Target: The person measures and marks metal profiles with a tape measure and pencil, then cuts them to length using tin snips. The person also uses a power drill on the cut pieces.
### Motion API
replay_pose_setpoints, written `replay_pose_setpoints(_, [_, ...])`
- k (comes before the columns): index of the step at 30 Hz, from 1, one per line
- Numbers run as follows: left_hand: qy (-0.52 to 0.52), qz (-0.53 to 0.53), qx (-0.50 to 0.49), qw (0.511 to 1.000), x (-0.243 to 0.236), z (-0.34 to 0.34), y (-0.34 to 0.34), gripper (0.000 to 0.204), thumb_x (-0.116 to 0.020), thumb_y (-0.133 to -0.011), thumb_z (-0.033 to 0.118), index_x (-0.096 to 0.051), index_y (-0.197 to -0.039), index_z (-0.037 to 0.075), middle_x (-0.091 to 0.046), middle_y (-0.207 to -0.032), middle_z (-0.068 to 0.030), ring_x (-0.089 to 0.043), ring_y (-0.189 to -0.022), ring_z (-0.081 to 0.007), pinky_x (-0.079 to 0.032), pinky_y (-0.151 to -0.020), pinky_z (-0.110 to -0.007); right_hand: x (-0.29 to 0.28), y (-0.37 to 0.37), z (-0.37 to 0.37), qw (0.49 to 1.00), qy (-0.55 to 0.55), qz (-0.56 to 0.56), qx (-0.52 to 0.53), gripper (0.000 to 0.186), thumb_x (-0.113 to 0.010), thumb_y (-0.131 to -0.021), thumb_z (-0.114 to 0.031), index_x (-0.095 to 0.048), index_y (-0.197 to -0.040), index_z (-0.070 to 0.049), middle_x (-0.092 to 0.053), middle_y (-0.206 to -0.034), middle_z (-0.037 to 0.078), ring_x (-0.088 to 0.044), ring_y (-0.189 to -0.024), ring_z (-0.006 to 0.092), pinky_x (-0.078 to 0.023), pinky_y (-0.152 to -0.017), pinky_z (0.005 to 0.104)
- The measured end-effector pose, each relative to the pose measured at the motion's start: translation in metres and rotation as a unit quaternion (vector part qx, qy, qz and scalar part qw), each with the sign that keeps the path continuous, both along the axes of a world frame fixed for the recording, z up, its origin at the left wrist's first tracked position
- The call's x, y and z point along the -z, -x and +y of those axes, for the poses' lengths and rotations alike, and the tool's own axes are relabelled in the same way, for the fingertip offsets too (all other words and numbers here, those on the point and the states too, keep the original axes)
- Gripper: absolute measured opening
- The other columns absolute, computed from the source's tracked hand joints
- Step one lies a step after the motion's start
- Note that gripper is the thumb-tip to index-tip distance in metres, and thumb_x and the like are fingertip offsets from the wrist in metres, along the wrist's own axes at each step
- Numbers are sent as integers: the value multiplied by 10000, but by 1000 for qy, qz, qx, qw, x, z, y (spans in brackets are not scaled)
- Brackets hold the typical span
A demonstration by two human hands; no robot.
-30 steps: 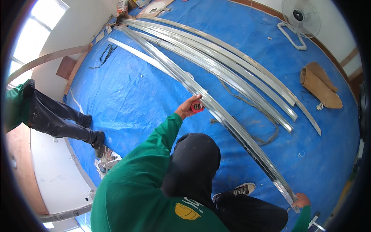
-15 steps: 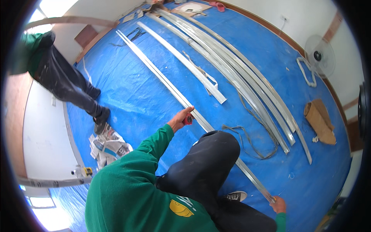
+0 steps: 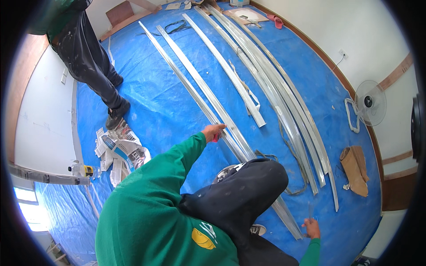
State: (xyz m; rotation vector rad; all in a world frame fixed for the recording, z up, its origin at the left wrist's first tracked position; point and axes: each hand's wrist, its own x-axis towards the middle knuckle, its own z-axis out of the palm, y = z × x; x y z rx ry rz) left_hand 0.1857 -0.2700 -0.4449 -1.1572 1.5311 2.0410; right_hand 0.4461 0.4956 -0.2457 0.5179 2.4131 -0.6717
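Observation:
My left hand (image 3: 212, 131) is closed around a small red tape measure (image 3: 216, 138), mostly hidden by the fingers. It rests by a long silvery metal channel (image 3: 186, 84) on the floor. A second metal channel (image 3: 199, 82) lies close along its right side; my bent knee covers part of both. Just right of their near ends (image 3: 290, 226), my right hand (image 3: 312, 228) is raised with curled fingers. A faint, thin, blurred thing stands up from it, too indistinct to name.
Blue sheeting (image 3: 151, 106) covers the floor. Another channel (image 3: 230, 75) and a bundle of long metal profiles (image 3: 279, 97) lie to the right. A person (image 3: 88, 57) stands at left beside crumpled newspaper (image 3: 120, 150). A fan (image 3: 369, 102) and brown paper (image 3: 354, 170) are far right.
The two channels, side by side before, now lie apart at their far ends, the left one farther left. My right hand has come off the near end.

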Motion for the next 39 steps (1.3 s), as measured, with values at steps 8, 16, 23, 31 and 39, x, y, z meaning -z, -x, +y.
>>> replay_pose_setpoints(8, [2,1,-31,1000,22,-13,-22,341,-834,-961,339,-716,-1059,34,-680,-893,-112,-681,-728,-236,-575,-640,-420,-7,16,-35,993,-10,115,-35,389,-652,-1094,-393,-763,-1139,-24,-729,-896,86,-671,-803,213,-558,-768,422])
replay_pose_setpoints(16, [7,-17,141,990,35,-53,-74,477,-730,-1029,512,-682,-1059,38,-634,-752,-99,-648,-611,-238,-573,-548,-422,-68,18,-86,994,-13,107,-26,544,-611,-1120,-508,-743,-1096,19,-767,-982,216,-723,-941,375,-551,-869,479])
replay_pose_setpoints(23, [213,-51,388,895,-13,-67,-87,843,-673,-952,817,-721,-955,-24,-653,-697,-135,-660,-524,-262,-601,-517,-440,-110,13,-128,998,-43,48,12,731,-548,-1110,-649,-744,-1234,45,-759,-1238,270,-709,-1163,428,-534,-1016,504])
replay_pose_setpoints(31, [572,-76,488,655,-55,-26,-44,568,-824,-868,600,-869,-1034,59,-843,-1012,-175,-833,-980,-344,-634,-905,-482,26,-24,-212,993,58,-51,-93,877,-366,-1148,-677,-664,-1432,98,-638,-1510,342,-575,-1455,492,-473,-1185,547])
replay_pose_setpoints(39, [619,181,554,525,-9,8,-7,674,-753,-906,232,-602,-1562,252,-657,-1376,-137,-730,-1218,-435,-557,-969,-633,129,-28,-310,986,104,-98,84,542,-488,-1144,-378,-545,-1453,64,-661,-1410,403,-654,-1330,540,-535,-1090,592])
